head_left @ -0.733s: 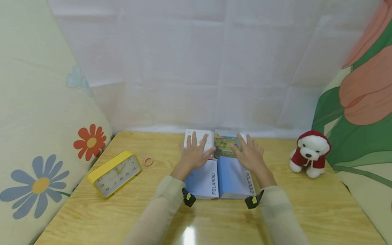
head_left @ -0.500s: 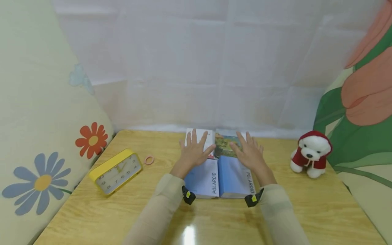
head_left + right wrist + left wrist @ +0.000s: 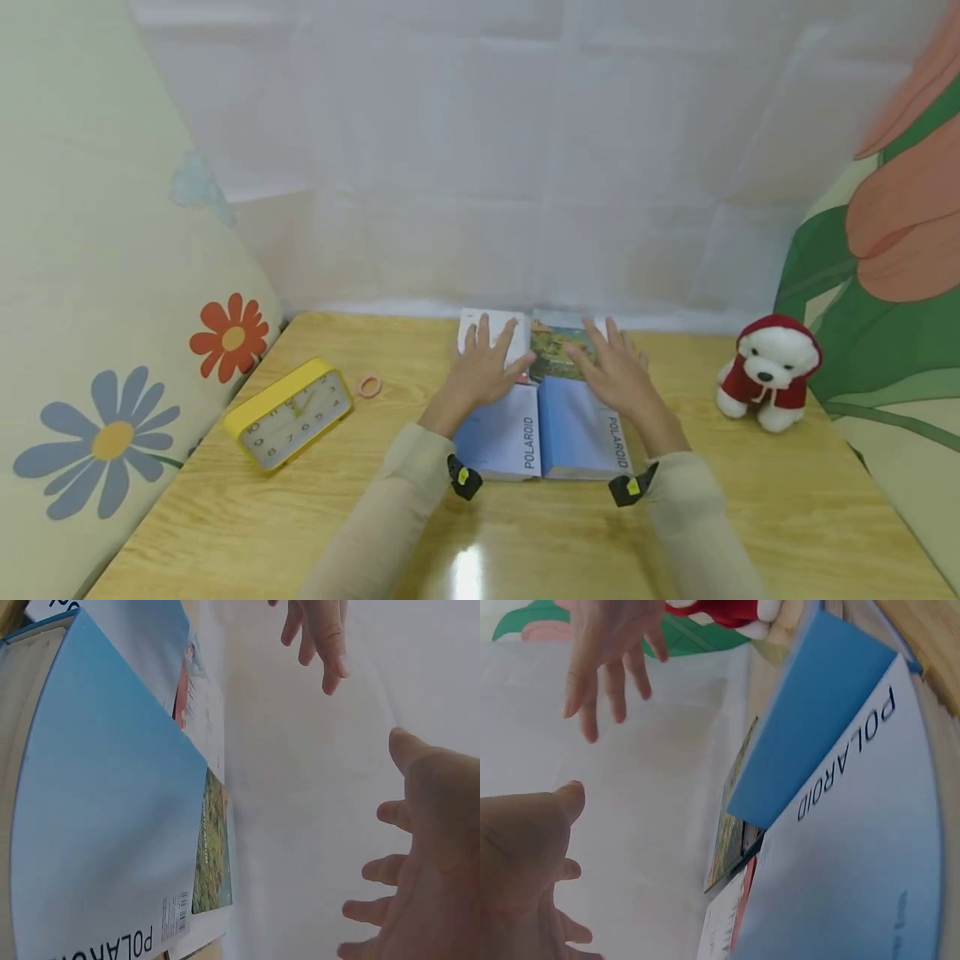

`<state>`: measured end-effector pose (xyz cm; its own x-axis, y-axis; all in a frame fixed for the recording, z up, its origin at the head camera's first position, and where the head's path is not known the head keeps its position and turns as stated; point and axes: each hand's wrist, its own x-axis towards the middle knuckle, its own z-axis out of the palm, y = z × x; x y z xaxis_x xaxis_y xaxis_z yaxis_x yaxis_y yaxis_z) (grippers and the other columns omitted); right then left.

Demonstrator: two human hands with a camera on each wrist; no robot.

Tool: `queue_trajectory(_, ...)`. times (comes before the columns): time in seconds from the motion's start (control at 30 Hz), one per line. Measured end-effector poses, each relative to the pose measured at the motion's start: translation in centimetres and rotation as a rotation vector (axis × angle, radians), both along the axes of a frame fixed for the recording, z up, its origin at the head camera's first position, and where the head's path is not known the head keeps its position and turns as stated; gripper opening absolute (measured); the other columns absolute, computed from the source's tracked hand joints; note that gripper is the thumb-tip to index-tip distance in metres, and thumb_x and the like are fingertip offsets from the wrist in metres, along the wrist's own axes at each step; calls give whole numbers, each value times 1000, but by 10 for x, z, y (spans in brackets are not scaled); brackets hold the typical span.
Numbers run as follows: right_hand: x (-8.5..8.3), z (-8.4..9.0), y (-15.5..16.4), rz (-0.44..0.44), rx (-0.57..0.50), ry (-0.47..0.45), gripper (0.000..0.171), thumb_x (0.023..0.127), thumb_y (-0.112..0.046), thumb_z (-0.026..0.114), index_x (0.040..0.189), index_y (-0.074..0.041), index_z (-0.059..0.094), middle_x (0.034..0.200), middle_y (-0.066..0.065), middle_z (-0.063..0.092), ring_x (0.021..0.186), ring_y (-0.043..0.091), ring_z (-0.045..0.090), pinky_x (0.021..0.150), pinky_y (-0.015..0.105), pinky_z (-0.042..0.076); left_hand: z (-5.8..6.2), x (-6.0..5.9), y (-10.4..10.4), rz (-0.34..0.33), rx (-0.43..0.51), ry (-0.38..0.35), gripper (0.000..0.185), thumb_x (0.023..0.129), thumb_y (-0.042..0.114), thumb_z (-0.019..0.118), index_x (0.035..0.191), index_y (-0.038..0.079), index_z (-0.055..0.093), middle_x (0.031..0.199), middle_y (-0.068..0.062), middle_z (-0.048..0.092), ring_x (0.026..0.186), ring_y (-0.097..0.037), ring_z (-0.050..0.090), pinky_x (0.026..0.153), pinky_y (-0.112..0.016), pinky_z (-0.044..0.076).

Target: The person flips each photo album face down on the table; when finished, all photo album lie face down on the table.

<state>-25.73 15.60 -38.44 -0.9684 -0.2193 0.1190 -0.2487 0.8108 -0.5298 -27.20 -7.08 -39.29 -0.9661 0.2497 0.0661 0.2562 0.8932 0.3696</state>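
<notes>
At the far left of the frame I see a yellow clock (image 3: 288, 414) lying tilted on the wooden worktop (image 3: 225, 517), with a small pink hair tie (image 3: 368, 385) just to its right. In the centre, toward the back edge of the worktop, two books (image 3: 542, 429) with pale blue "POLAROID" covers lie flat, side by side and touching. My left hand (image 3: 482, 369) hangs over the left book with fingers spread and straight, gripping nothing; from the wrist views it looks slightly raised, though I cannot tell if the fingertips touch. My right hand (image 3: 615, 375) is the same over the right book: flat, fingers apart, holding nothing. I judge the books fairly thick, stiff and moderately heavy, with smooth covers that may slide; taking hold at the outer long edges seems safest. At the far right sits a white plush dog (image 3: 768, 372) in a red hood.
</notes>
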Motion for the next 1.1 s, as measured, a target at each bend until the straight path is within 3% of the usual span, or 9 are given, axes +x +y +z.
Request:
queue_trajectory(0.13, 12, -3, 12, 93, -59, -64, 81, 100, -54, 46, 159, -8, 16, 162, 27, 1, 145, 52, 6, 109, 74, 11, -3, 9, -1, -132, 91, -60, 89, 96, 52, 57, 160, 10, 12, 161, -28, 3, 146, -48, 11, 112, -69, 17)
queue_trajectory(0.23, 25, -10, 21, 131, -95, -148, 89, 96, -54, 55, 159, -6, 14, 162, 27, -2, 145, 52, 6, 106, 76, 15, -6, 19, -1, -231, 134, -148, 109, 86, 50, 72, 160, 6, 6, 161, -28, 0, 146, -48, 9, 113, -66, 19)
queue_trajectory(0.33, 36, -21, 27, 166, -74, -189, 102, 89, -58, 65, 159, -5, 13, 161, 28, -1, 144, 53, 6, 105, 77, 17, -12, 29, 1, -291, 127, -228, 127, 75, 54, 82, 159, 6, 0, 162, -28, -2, 147, -45, 7, 114, -64, 19)
queue_trajectory(0.43, 43, -33, 30, 218, -47, -187, 112, 81, -57, 74, 158, -3, 14, 160, 31, 1, 144, 54, 7, 105, 76, 18, -21, 37, 8, -325, 89, -246, 136, 67, 58, 85, 159, 4, 1, 162, -28, 2, 147, -44, 11, 113, -63, 23)
queue_trajectory(0.7, 55, -55, 33, 270, -21, -191, 125, 68, -57, 85, 157, 0, 17, 160, 32, 0, 144, 53, 4, 109, 72, 16, -41, 52, 31, -267, -66, -262, 141, 63, 66, 83, 159, 4, 1, 162, -23, 14, 148, -37, 16, 116, -61, 17)
queue_trajectory(0.83, 57, -62, 33, 256, -11, -197, 126, 64, -53, 88, 157, 0, 20, 161, 30, -1, 145, 52, 3, 110, 70, 15, -50, 56, 42, -250, -136, -217, 139, 64, 72, 79, 158, 1, 6, 161, -25, 16, 147, -41, 16, 115, -63, 16)
queue_trajectory(1.1, 56, -71, 28, 221, 56, -105, 108, 68, -40, 89, 151, 3, 34, 158, 32, 16, 143, 52, 17, 112, 64, 23, -65, 60, 55, -211, -56, -161, 128, 73, 63, 78, 156, -6, 10, 159, -26, 19, 146, -46, 14, 115, -66, 13)
